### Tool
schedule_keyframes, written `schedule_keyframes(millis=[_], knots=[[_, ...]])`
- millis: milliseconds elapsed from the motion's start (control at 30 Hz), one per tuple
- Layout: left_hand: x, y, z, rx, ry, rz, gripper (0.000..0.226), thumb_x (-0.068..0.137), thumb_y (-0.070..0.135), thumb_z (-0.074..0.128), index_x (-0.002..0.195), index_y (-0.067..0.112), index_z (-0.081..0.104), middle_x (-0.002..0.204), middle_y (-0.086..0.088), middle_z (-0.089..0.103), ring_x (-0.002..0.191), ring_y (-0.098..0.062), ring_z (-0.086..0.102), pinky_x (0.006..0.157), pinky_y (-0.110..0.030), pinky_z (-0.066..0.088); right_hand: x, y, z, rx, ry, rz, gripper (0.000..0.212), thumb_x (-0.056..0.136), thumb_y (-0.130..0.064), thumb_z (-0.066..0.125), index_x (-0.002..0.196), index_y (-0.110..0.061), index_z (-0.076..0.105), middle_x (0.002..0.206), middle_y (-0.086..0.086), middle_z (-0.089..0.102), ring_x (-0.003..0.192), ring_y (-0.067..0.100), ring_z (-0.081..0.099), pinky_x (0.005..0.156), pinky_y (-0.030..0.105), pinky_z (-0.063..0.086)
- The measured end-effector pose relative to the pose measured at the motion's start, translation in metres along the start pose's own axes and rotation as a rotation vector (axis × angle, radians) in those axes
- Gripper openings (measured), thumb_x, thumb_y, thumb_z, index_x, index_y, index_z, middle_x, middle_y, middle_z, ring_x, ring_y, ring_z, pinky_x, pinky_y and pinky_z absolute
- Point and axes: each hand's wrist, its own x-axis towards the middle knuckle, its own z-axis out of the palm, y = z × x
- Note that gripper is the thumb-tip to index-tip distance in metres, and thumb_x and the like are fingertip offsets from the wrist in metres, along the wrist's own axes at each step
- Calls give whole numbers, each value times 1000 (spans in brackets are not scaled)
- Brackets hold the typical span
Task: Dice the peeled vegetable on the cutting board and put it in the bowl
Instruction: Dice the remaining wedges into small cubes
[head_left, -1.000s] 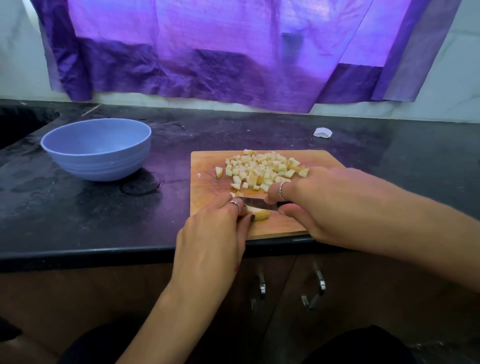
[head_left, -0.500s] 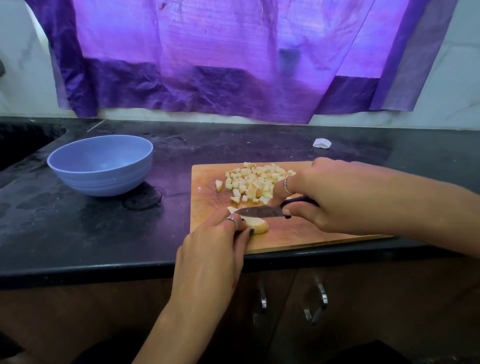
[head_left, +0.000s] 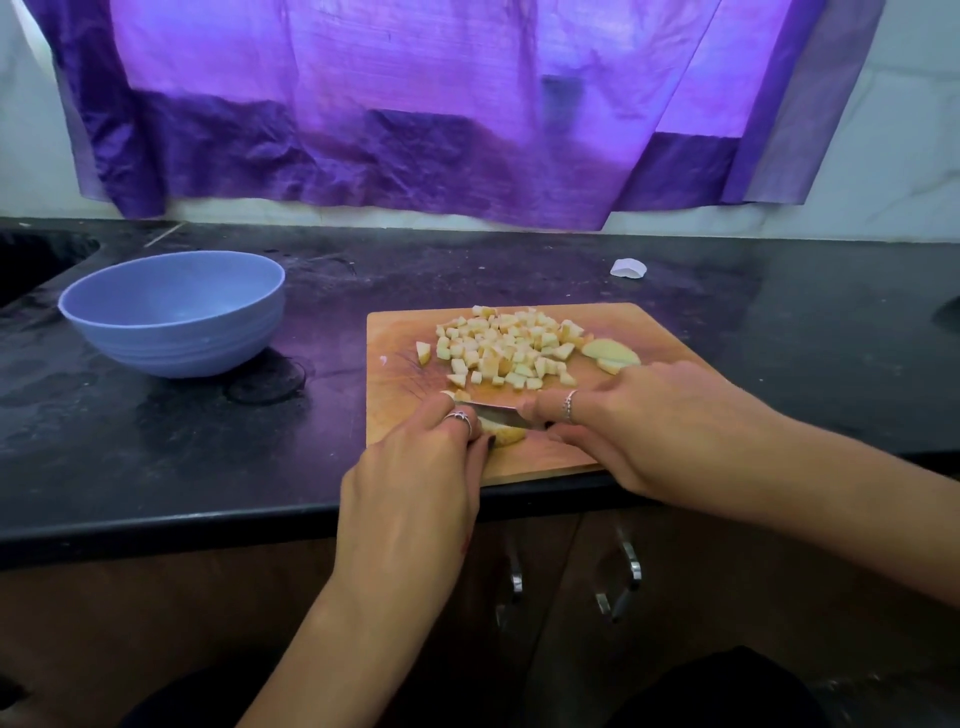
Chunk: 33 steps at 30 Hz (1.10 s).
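Bare black counter lies between the cutting board and the blue bowl far left; diced pieces crowd the board's far half

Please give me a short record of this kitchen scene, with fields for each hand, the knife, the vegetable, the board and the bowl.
left hand: holds a vegetable piece down on the cutting board
right hand: grips the knife, blade across the piece
diced pieces: heaped on the far half of the board
uncut slices: right of the heap
cutting board: on the black counter, near its front edge
bowl: blue, left of the board, nothing visible inside
stage: dicing not finished
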Motion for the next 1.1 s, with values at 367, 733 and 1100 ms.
schedule_keyframes(millis=[367,733,1100], knots=[[1,2,-6,5,-80,-22,24,96,44,43,104,30,61,96,17,46,72,-3,34,47,-11,18,17,9,-36,-24,-97,-52,28,96,-47,39,124,-52,43,116,-11,56,101,15,58,78,33,49],[4,-7,4,23,5,62,9,79,28,72,74,22,67,74,10,59,52,-19,57,43,-23,30,2,30,14,67,-7,-92,37,95,-47,25,125,-42,45,92,-6,63,78,18,62,68,34,51],[6,-5,1,47,-4,94,9,74,24,78,73,23,69,73,11,61,55,-15,59,49,-8,11,16,23,43,181,89,-88,27,98,-40,33,120,-37,50,88,-7,59,79,13,51,72,33,45]])
